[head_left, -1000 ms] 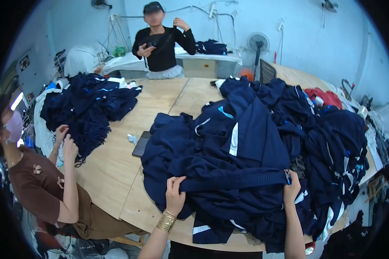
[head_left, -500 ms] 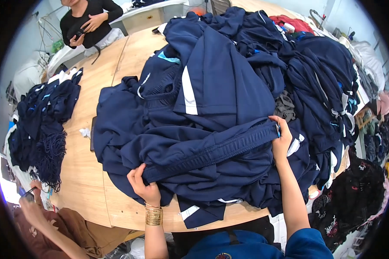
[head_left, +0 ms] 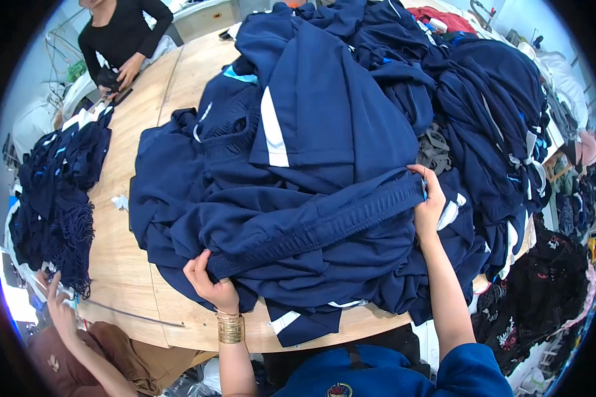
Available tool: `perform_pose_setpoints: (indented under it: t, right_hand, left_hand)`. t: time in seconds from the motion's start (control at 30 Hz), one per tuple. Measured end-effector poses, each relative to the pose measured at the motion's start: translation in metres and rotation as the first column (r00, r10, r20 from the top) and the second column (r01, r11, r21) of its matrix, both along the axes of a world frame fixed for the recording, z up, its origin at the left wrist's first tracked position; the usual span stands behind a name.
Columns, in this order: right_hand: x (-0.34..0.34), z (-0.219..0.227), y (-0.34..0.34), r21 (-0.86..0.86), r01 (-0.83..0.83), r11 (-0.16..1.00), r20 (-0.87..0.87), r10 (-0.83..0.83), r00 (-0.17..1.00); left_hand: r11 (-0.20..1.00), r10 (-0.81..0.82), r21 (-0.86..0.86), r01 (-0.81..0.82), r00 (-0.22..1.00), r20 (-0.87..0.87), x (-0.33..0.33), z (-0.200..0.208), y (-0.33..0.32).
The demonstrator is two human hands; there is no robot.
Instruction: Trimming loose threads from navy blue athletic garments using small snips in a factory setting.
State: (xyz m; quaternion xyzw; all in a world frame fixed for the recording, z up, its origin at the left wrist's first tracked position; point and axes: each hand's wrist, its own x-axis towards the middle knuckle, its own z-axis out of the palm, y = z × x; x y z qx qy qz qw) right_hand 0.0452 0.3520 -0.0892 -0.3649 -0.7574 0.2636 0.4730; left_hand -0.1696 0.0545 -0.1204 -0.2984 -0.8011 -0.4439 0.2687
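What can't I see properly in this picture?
In the head view:
Most of the head of the person in black: cut off by the top edge.
What lies under the navy garment: its cloth covers it.
The blue bit by the right hand: partly hidden by that hand.
The badge on the blue shirt: cut by the lower edge.

Lane on the left, cloth on the right.
Bare table point(head_left: 122, 264) runs between the navy pile point(head_left: 318, 112) and the left heap point(head_left: 63, 162); a white scrap point(head_left: 120, 202) lies there, and a thin dark strip point(head_left: 136, 314) crosses the near end. A co-worker's hand point(head_left: 62, 309) is by the left heap. Rightward, another heap point(head_left: 493, 119) crowds the pile.
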Motion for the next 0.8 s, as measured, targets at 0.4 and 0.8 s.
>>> perform_pose_setpoints:
  t: [0.4,0.8]
  right_hand:
    - [0.038,0.075,-0.026,0.053,-0.209,0.976,0.384,0.173,0.907]
    - [-0.003,0.107,-0.080,0.056,-0.524,0.850,0.284,0.490,0.824]
  left_hand:
    - [0.914,-0.201,-0.253,0.319,0.894,0.399,0.040,0.073,-0.027]
    - [0.554,-0.782,0.808,0.201,-0.208,0.588,0.114,0.074,0.032]
